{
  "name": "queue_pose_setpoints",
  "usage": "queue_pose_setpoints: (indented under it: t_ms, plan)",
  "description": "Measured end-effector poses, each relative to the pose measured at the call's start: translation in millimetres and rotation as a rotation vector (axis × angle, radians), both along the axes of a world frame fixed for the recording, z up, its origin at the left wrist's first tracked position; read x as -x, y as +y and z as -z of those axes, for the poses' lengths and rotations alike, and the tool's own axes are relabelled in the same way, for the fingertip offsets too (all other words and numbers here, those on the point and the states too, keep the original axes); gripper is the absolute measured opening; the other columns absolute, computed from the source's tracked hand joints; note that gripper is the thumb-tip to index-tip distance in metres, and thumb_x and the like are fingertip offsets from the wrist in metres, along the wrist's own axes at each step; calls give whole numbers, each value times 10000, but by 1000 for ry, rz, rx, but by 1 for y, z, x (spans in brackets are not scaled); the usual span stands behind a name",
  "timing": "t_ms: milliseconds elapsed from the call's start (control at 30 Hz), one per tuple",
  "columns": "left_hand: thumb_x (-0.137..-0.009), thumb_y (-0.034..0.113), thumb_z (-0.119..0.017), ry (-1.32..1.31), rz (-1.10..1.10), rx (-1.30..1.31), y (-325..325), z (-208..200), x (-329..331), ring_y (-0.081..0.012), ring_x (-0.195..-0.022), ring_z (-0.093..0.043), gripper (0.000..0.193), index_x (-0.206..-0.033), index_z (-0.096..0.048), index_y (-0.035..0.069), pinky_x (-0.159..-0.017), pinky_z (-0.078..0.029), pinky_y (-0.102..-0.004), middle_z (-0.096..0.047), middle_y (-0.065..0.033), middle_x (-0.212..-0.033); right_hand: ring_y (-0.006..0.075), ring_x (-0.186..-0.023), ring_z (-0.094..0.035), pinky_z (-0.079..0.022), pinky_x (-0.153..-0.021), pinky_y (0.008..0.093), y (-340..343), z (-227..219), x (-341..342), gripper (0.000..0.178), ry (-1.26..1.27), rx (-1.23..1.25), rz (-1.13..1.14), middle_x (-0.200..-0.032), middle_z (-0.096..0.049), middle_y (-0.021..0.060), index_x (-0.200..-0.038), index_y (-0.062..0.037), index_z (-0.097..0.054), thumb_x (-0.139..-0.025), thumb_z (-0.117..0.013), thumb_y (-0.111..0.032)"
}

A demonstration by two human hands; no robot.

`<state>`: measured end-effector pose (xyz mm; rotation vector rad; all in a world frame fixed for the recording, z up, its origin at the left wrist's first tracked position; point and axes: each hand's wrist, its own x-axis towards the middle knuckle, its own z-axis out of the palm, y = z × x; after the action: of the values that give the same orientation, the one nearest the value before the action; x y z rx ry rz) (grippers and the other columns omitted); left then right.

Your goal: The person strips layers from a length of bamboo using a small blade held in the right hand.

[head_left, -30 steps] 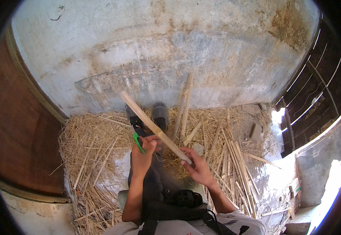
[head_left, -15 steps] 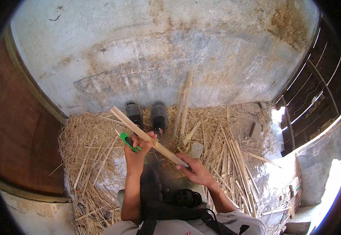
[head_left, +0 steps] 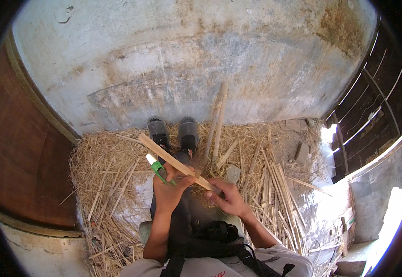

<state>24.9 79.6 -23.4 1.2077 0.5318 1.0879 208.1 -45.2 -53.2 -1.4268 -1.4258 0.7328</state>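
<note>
A split bamboo strip (head_left: 166,154) slants across in front of my body, its far end up to the left near my shoes. My left hand (head_left: 169,191) is closed, with its thumb and fingers against the middle of the strip, by a bamboo node. The same hand also holds a green-handled knife (head_left: 158,169), whose pale blade points up and left beside the strip. My right hand (head_left: 229,199) is wrapped round the strip's near end, which it partly hides.
Straw-like shavings (head_left: 104,157) cover the floor. Two bamboo poles (head_left: 219,124) lean on the stained wall (head_left: 187,69). Long split strips (head_left: 284,203) lie in a heap to the right. My dark shoes (head_left: 188,131) stand near the wall; a brown panel (head_left: 25,147) is at the left.
My left hand has shifted right and slightly down, closer to my right hand. The strip's far end has moved right and down, and the knife has moved right with my hand.
</note>
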Motion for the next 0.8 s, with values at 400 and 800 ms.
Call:
queue_pose_setpoints:
  t_ms: [400,800]
  plan:
    - [-1116,452,-565,425,80,-301,-11,-6,32,-292,-846,-732,461,-1132,-606,-7,-677,-526,-380,-697,-150,-968,92,-754,-484,-451,-679,293,-17,-15,4,421,151,43,186,-811,-540,30,-1405,34,-642,-1079,-661,-231]
    - [-1071,230,-689,598,-111,-600,-21,-27,24,-163,-605,-596,242,-1142,-653,1,-572,-440,-342,-670,-105,-759,294,-996,-771,-569,-897,399,-21,-32,3,412,65,100,136,-1074,-755,257,-1385,43,-648,-1080,-644,-234]
